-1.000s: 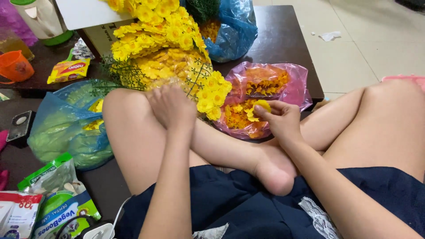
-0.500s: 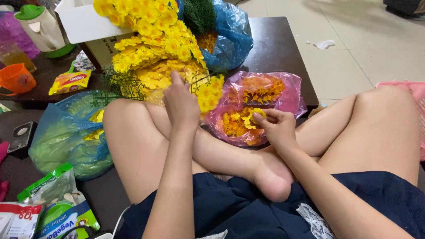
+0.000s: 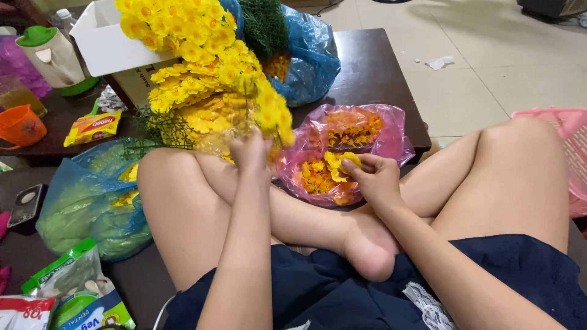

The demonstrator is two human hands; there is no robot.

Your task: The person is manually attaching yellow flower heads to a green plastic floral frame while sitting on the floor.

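Left hand (image 3: pixel 249 150) grips yellow flower stems (image 3: pixel 244 101); pink bag (image 3: pixel 342 153) beside right hand (image 3: pixel 373 177).

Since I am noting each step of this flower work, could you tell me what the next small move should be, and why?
Probably bring the right hand, which pinches a yellow flower head above the pink bag of loose blooms, across to the stem that the left hand holds upright among the yellow flower bunch. The two hands are apart, so the bloom cannot yet meet the stem.
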